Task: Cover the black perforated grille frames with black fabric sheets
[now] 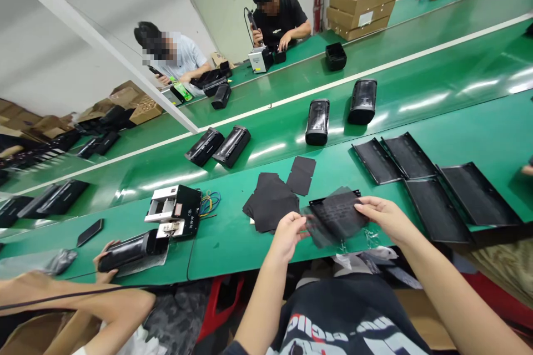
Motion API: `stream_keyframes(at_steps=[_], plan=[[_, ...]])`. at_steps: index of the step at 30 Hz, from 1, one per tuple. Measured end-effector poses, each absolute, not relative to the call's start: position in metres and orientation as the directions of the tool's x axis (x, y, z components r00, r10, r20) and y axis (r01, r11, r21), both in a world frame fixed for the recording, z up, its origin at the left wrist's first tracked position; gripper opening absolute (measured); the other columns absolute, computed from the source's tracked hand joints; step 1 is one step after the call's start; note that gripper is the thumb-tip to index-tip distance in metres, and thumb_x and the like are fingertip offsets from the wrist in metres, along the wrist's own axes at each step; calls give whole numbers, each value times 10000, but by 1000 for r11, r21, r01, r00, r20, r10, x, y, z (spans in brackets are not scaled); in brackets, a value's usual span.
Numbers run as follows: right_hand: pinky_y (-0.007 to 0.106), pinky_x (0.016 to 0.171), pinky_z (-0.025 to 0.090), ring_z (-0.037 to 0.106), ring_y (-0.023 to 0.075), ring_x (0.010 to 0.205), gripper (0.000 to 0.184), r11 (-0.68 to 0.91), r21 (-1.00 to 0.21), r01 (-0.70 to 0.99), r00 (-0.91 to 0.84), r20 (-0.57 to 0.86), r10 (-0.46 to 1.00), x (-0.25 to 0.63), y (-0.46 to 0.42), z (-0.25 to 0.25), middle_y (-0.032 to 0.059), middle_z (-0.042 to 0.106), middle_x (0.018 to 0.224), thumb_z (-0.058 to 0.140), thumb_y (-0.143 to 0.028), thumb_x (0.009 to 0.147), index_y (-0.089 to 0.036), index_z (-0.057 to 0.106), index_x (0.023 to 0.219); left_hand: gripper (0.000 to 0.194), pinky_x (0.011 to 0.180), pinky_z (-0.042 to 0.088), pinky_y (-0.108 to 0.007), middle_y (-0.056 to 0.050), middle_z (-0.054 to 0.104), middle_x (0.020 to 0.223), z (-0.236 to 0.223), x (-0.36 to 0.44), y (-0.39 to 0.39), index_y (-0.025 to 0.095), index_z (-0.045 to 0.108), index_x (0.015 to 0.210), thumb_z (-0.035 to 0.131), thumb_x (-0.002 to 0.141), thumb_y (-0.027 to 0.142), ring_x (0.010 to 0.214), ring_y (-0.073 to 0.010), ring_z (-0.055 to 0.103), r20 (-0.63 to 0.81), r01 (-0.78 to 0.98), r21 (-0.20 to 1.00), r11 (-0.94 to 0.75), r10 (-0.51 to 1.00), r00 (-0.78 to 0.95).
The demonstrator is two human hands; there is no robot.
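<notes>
Between my two hands a thin, dark, see-through sheet (335, 219) is stretched, with printed marks or texture showing through it. My left hand (289, 234) pinches its left edge, and my right hand (381, 213) pinches the upper right corner. Under the sheet lies a black panel (317, 203), mostly covered by it. Left of the panel is a pile of black sheets (270, 202), with a single black sheet (302, 175) just behind. Clear plastic film (370, 237) lies close to my right hand, by the table edge.
Several black curved panels (439, 208) lie to the right. Black cylindrical units (317, 122) stand on the green conveyor (275, 147) beyond. Left is a white-and-black machine (172, 211) with wires; beside it a neighbour's hand (104, 269) holds a black unit. Two people work across the conveyor.
</notes>
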State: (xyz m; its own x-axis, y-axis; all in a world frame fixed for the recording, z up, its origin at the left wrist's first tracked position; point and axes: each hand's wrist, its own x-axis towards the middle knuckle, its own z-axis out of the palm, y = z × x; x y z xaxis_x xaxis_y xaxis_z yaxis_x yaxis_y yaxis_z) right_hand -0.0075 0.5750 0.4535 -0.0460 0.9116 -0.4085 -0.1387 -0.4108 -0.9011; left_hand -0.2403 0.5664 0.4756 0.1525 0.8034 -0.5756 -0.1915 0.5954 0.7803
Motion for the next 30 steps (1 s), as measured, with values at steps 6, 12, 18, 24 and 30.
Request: stream_keyframes(at_steps=[6, 12, 18, 24, 30], plan=[[277, 566, 421, 593, 199, 639, 191, -353, -767, 536, 101, -356, 929, 23, 593, 392, 52, 648, 649, 502, -362, 672, -177, 550, 659, 129, 494, 412, -219, 32, 492, 527, 410, -214, 593, 166, 448, 614, 518, 688, 246, 517, -107, 538, -555, 307, 788, 533, 831, -17], [269, 509, 350, 565, 197, 590, 135, -379, -566, 732, 169, -389, 906, 28, 608, 381, 30, 599, 576, 549, -295, 640, -206, 510, 546, 77, 659, 406, -271, 1, 546, 601, 387, -203, 610, 168, 498, 600, 518, 673, 155, 654, -141, 549, -445, 571, 718, 397, 893, -62], [273, 532, 350, 580, 211, 652, 120, -392, -417, 820, 181, -460, 869, 29, 616, 372, 48, 612, 641, 572, -289, 639, -207, 512, 575, 60, 692, 390, -293, -53, 583, 729, 386, -202, 608, 170, 540, 647, 500, 691, 178, 754, -186, 547, -431, 734, 588, 340, 899, -71], [293, 565, 382, 591, 245, 744, 203, -436, -325, 839, 226, -520, 823, 29, 621, 359, 98, 626, 756, 588, -374, 643, -188, 524, 695, 127, 712, 386, -297, -82, 575, 790, 380, -202, 607, 146, 530, 799, 531, 692, 215, 787, -199, 546, -471, 768, 521, 373, 876, -106], [285, 570, 388, 596, 234, 733, 147, -416, -371, 830, 186, -520, 834, 31, 619, 356, 75, 623, 721, 577, -323, 668, -196, 505, 668, 330, 710, 386, -265, -44, 558, 742, 374, -200, 603, 133, 486, 936, 610, 634, 181, 752, -169, 549, -474, 709, 576, 407, 873, -116]])
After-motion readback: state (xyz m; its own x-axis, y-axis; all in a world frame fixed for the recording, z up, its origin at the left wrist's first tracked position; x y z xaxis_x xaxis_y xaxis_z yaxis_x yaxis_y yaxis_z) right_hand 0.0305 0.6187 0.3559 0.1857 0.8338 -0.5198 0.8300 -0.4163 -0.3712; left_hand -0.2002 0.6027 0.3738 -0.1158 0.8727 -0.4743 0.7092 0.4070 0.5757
